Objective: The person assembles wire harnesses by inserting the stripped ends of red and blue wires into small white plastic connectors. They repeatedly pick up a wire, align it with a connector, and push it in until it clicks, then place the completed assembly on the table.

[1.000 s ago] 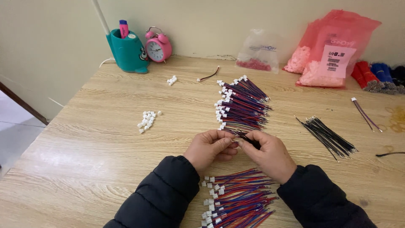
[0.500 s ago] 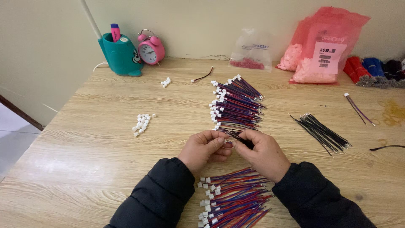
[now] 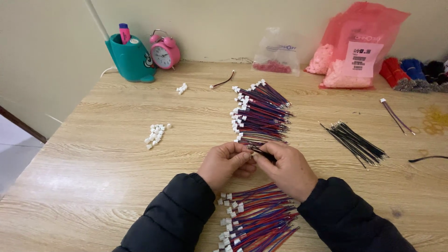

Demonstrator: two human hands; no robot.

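My left hand (image 3: 226,164) and my right hand (image 3: 287,169) meet above the wooden table (image 3: 93,168), fingertips pinched together on a short dark wire (image 3: 259,151) that runs from the left fingers under the right hand. Whether a white connector sits at its end is hidden by the fingers. Just beyond my hands lies a pile of red, blue and black wires with white connectors (image 3: 259,112). A second pile of red and blue wires with connectors (image 3: 254,217) lies between my sleeves at the near edge.
Loose white connectors (image 3: 155,134) lie left of my hands, a few more (image 3: 181,88) farther back. A bundle of black wires (image 3: 355,143) is to the right. A teal pen holder (image 3: 129,56), pink alarm clock (image 3: 163,50) and plastic bags (image 3: 354,51) line the wall.
My hands stay together on the wire with only small finger movement. The view has shifted slightly, so everything sits a little further left in the frame.
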